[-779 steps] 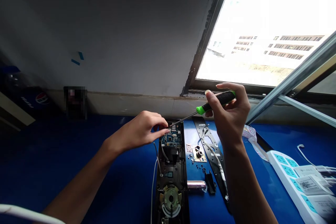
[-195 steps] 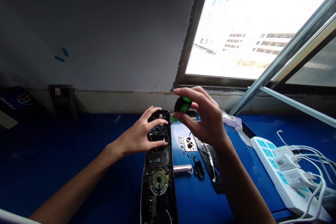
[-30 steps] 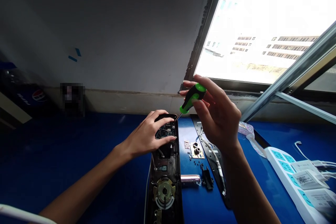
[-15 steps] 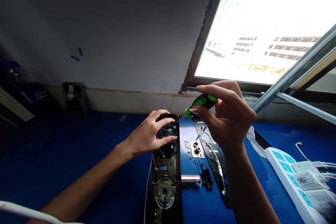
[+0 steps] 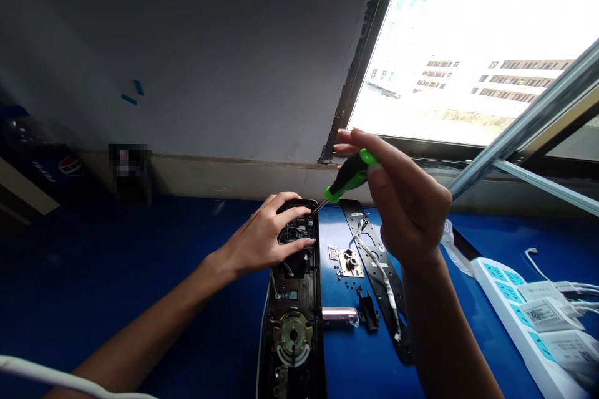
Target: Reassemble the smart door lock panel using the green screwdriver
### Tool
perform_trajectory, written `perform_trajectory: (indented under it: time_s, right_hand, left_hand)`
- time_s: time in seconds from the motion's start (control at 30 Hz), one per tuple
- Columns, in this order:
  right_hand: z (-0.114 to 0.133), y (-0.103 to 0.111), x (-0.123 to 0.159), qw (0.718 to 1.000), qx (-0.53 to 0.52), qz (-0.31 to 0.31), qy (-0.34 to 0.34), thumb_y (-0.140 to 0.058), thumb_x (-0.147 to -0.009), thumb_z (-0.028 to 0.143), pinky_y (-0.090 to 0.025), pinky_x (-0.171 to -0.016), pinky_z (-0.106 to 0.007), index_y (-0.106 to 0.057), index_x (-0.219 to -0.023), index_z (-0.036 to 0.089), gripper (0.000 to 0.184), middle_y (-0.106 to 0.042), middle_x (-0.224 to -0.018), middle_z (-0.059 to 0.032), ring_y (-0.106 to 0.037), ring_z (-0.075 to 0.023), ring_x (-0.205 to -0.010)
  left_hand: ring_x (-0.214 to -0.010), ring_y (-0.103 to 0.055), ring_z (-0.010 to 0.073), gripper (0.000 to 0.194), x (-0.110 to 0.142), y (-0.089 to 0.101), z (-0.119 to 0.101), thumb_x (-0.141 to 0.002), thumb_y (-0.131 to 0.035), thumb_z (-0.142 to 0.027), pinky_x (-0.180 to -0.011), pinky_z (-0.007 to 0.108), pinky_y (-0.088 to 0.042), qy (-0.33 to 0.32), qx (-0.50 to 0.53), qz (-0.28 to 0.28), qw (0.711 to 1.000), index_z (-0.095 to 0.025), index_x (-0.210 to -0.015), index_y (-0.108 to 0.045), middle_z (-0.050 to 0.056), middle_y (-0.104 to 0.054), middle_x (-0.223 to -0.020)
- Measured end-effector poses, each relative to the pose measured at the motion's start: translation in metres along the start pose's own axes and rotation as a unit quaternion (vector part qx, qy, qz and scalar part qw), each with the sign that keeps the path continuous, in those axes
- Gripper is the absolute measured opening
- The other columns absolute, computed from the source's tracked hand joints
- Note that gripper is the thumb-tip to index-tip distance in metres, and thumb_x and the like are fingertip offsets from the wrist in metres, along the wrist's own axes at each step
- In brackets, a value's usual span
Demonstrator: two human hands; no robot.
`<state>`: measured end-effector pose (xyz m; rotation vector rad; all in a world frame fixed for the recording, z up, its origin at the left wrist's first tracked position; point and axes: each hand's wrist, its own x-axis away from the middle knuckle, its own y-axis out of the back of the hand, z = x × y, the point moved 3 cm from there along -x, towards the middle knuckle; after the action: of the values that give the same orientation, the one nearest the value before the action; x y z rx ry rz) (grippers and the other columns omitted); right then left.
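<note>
My left hand (image 5: 262,237) lies across the upper end of a dark electronic door lock body (image 5: 299,280), with fingers over its top edge and thumb beside a green circuit board (image 5: 296,234). My right hand (image 5: 402,206) is raised to the right and pinches a black-and-green screwdriver (image 5: 350,176). Its thin shaft slants down to the lock's top end, and the tip is hidden near my left fingers. A round brass latch mechanism (image 5: 293,336) sits lower on the lock body.
On the blue workbench (image 5: 210,299) lie a black slotted backplate (image 5: 381,280) with a white cable, a small plate with knobs (image 5: 350,263), loose screws (image 5: 349,283), a metal cylinder (image 5: 339,316) and a black bracket (image 5: 369,313). A white power strip (image 5: 515,312) with plugged-in chargers stands at right.
My right hand has rolled the screwdriver, so its handle now stands steeper with the green end higher. My left hand stays on the lock, and the view has shifted slightly.
</note>
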<state>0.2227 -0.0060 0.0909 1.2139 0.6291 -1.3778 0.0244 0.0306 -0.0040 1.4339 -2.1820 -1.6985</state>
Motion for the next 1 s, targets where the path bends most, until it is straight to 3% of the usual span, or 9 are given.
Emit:
perform_trajectory:
  time_s: [0.1,0.2,0.37,0.57,0.63,0.73,0.8,0.9,1.0]
  right_hand:
    - [0.0006,0.0003,0.0008,1.0,-0.009,-0.011,-0.016,-0.068,-0.096,0.016,-0.067,-0.09,-0.048,-0.072,-0.132,0.036,0.042,-0.076,-0.122,-0.003,-0.076,-0.0251,-0.107]
    - [0.0017,0.0025,0.0017,0.998,0.029,-0.049,0.009,-0.082,-0.085,0.018,-0.067,-0.081,-0.043,-0.078,-0.12,0.037,0.04,-0.073,-0.106,-0.0023,-0.073,-0.0223,-0.095]
    - [0.0022,-0.0009,0.0017,1.0,-0.006,0.02,-0.015,-0.055,-0.102,0.014,-0.064,-0.099,-0.05,-0.065,-0.142,0.036,0.047,-0.072,-0.133,-0.0042,-0.072,-0.0267,-0.118]
    - [0.0001,0.0048,0.0026,0.998,0.044,-0.035,0.002,-0.082,-0.086,0.022,-0.066,-0.082,-0.041,-0.077,-0.122,0.038,0.039,-0.071,-0.106,-0.0022,-0.072,-0.0218,-0.097]
    - [0.0008,0.0039,0.0023,0.998,0.062,-0.012,-0.005,-0.07,-0.095,0.026,-0.066,-0.086,-0.043,-0.074,-0.129,0.038,0.035,-0.07,-0.116,-0.0043,-0.072,-0.0232,-0.104]
    - [0.0014,-0.0008,0.003,0.997,0.038,0.048,-0.042,-0.046,-0.105,0.022,-0.065,-0.095,-0.05,-0.062,-0.144,0.036,0.045,-0.068,-0.139,-0.0046,-0.071,-0.0268,-0.12]
    - [0.0004,-0.0019,0.0041,0.998,0.021,0.041,-0.05,-0.053,-0.103,0.022,-0.066,-0.094,-0.051,-0.066,-0.14,0.035,0.042,-0.072,-0.133,-0.0041,-0.073,-0.0271,-0.116]
    - [-0.0017,0.0014,0.0047,0.999,0.033,-0.028,-0.015,-0.078,-0.09,0.026,-0.068,-0.082,-0.043,-0.077,-0.12,0.036,0.032,-0.074,-0.108,-0.0031,-0.074,-0.0227,-0.097]
    - [-0.0011,0.0029,0.0038,0.998,0.061,-0.033,0.001,-0.07,-0.096,0.03,-0.067,-0.081,-0.041,-0.077,-0.122,0.035,0.028,-0.072,-0.108,-0.0042,-0.073,-0.0212,-0.096]
  left_hand:
    - [-0.136,-0.056,0.0346,0.051,-0.0001,0.0007,-0.0005,-0.095,-0.072,-0.049,-0.112,0.057,-0.054,0.002,0.0,0.002,1.0,-0.024,-0.139,-0.065,0.014,-0.053,-0.152]
    - [-0.137,-0.056,0.0345,0.052,-0.0005,0.0014,-0.0013,-0.095,-0.073,-0.049,-0.113,0.056,-0.054,0.006,-0.002,0.005,1.0,-0.023,-0.139,-0.066,0.014,-0.053,-0.152]
    - [-0.136,-0.057,0.0342,0.051,-0.0009,0.0004,-0.0003,-0.095,-0.072,-0.05,-0.114,0.054,-0.054,0.01,0.0,0.006,1.0,-0.024,-0.138,-0.066,0.013,-0.053,-0.152]
    - [-0.14,-0.053,0.0342,0.052,-0.0002,-0.0009,0.0013,-0.095,-0.07,-0.052,-0.117,0.055,-0.05,0.012,-0.003,0.006,1.0,-0.025,-0.139,-0.065,0.012,-0.051,-0.153]
    - [-0.14,-0.052,0.0339,0.051,-0.0002,-0.0014,0.0019,-0.096,-0.07,-0.052,-0.117,0.056,-0.05,0.011,-0.002,0.008,1.0,-0.026,-0.14,-0.065,0.012,-0.051,-0.153]
    - [-0.139,-0.053,0.0338,0.051,-0.0005,-0.0023,0.0032,-0.096,-0.069,-0.052,-0.117,0.056,-0.05,0.011,0.0,0.01,1.0,-0.026,-0.14,-0.064,0.012,-0.05,-0.153]
    - [-0.139,-0.053,0.0339,0.051,-0.0008,-0.0027,0.0038,-0.096,-0.07,-0.051,-0.116,0.056,-0.051,0.011,0.0,0.007,1.0,-0.026,-0.14,-0.065,0.012,-0.051,-0.153]
    - [-0.138,-0.054,0.0345,0.05,-0.0009,-0.0025,0.0035,-0.095,-0.071,-0.05,-0.116,0.057,-0.051,0.01,0.002,0.002,1.0,-0.026,-0.139,-0.066,0.013,-0.052,-0.152]
    - [-0.138,-0.054,0.0352,0.051,-0.0007,-0.0016,0.0023,-0.095,-0.071,-0.051,-0.115,0.058,-0.052,0.01,0.003,0.001,1.0,-0.026,-0.139,-0.066,0.013,-0.053,-0.152]
